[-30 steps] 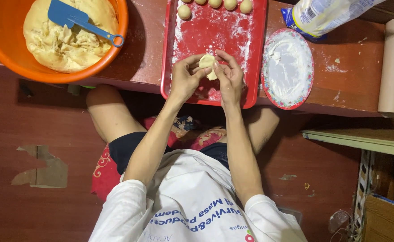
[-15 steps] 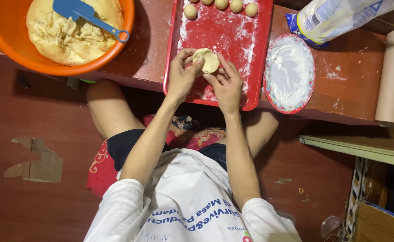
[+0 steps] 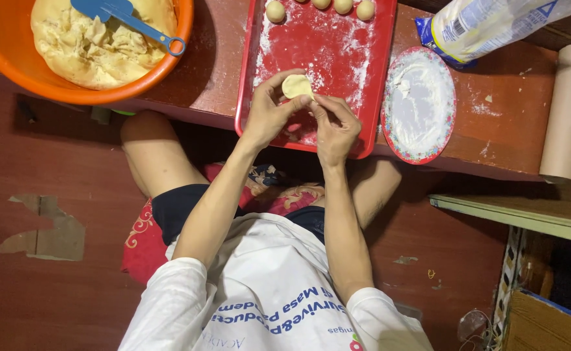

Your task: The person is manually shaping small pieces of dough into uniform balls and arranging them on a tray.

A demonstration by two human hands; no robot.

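Note:
A small flattened piece of pale dough (image 3: 296, 85) is pinched between my two hands above a red floured tray (image 3: 337, 58). My left hand (image 3: 267, 112) cups it from the left and my right hand (image 3: 335, 127) grips its lower right edge with the fingertips. Several round dough balls (image 3: 320, 8) lie in a row along the tray's far edge.
An orange bowl (image 3: 12, 62) at the far left holds a big lump of dough and a blue spatula (image 3: 126, 16). A floured round plate (image 3: 419, 104) lies right of the tray, a flour bag (image 3: 487, 26) beyond it. A brown paper roll (image 3: 568, 110) stands at the right.
The view has shifted slightly. My hands have stayed over the tray while the fingers worked the dough piece, which now looks flatter and sits more toward the left hand.

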